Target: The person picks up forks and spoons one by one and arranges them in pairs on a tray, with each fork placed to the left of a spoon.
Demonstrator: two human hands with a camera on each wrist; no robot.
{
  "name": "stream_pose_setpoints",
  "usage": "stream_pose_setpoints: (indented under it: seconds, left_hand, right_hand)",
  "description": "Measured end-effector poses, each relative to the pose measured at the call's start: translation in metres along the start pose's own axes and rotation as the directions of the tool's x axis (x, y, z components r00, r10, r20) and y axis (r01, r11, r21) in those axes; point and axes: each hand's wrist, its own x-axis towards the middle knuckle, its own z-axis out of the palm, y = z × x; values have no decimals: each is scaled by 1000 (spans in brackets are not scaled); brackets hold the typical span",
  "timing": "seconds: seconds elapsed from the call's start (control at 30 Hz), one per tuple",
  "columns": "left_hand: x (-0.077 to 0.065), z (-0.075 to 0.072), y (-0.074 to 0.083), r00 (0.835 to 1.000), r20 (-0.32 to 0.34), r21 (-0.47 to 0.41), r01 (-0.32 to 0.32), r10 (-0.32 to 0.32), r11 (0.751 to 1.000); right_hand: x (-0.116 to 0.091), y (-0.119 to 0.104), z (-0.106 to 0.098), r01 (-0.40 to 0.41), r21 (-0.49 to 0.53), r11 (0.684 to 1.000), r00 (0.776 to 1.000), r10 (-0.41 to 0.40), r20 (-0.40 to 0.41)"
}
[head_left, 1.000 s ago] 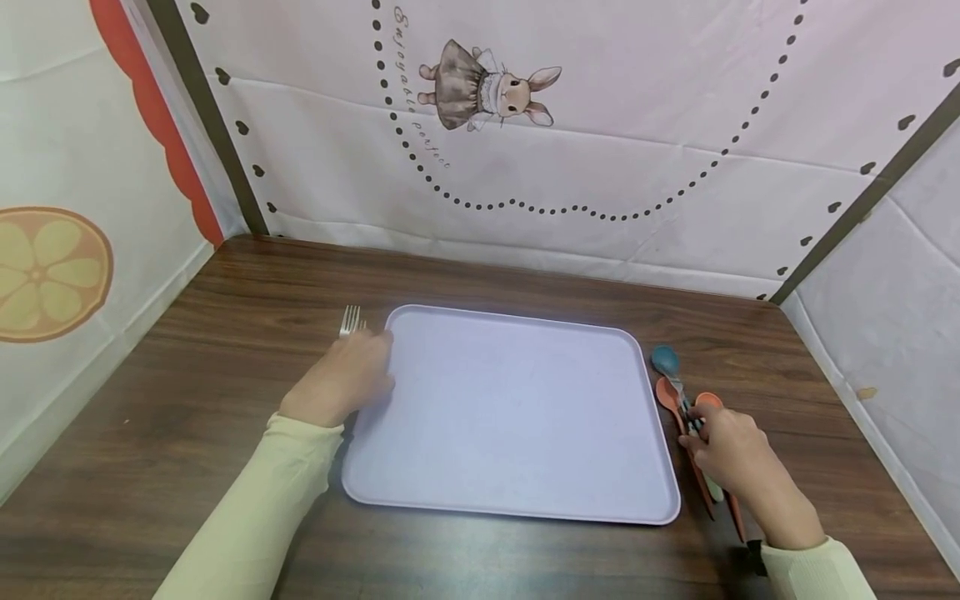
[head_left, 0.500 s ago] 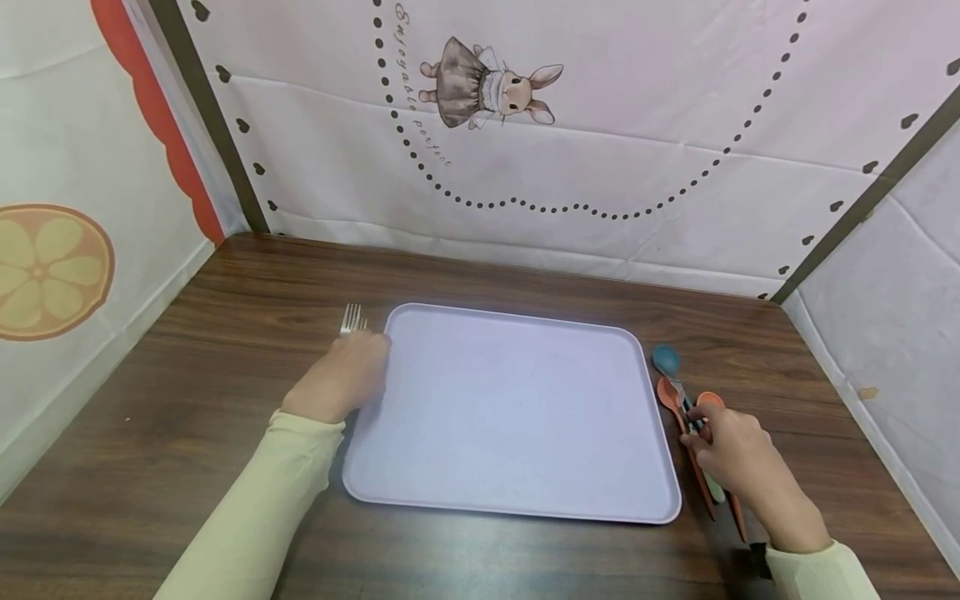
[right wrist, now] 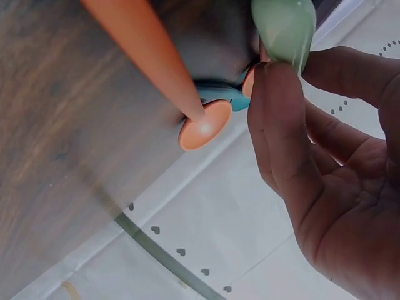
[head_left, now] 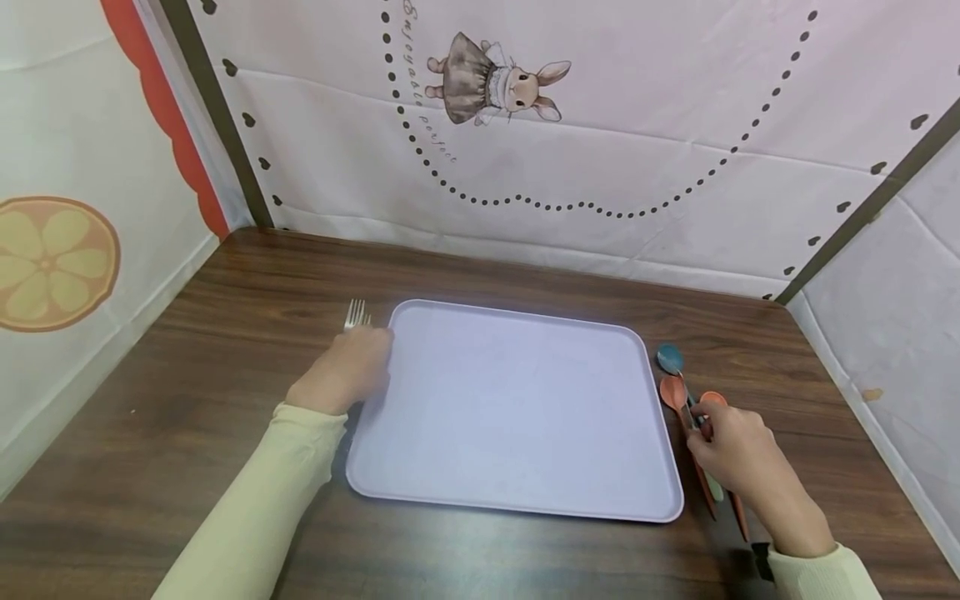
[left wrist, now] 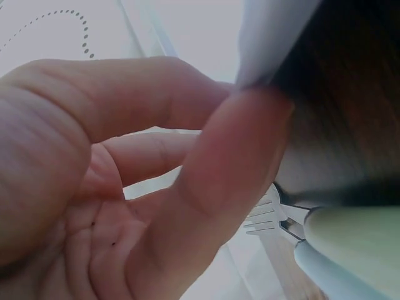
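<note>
My left hand is at the left edge of a pale lilac tray, and the left wrist view shows thumb and finger pinching its rim. Metal forks lie beyond that hand; their pale green and blue handles show in its wrist view. To the right of the tray, my right hand pinches a utensil with a pale green handle and a silvery part. Its kind I cannot tell. Around those fingers lie a blue spoon, an orange spoon and another orange-headed utensil.
The tray lies on a dark wood-grain table. A white cloth wall with a printed rabbit stands behind it, with further cloth walls on the left and right. A dark wristband sits at the right sleeve.
The silvery part of the utensil in my right hand has drawn back from the blue spoon toward the fingers. My left hand keeps its place at the tray, and the head view has shifted slightly.
</note>
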Motion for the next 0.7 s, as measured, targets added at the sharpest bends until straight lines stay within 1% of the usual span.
stream_pose_setpoints:
  seconds: [0.13,0.3,0.7]
  left_hand:
    - [-1,-2,2,1000,0,-7,1,-1,1000]
    - [-1,-2,2,1000,-3,-11,1,-1,1000]
    - [-3,-1,0,1000,-11,-3,2,-2,1000]
  right_hand:
    - [0,-3,-3,9,-17,1000,1000,-9,-11]
    - [-1,-9,-5,3,-14,1000,1000,-3,-14]
    - [0,-16,-4,33,-7,999,999,-33,-40]
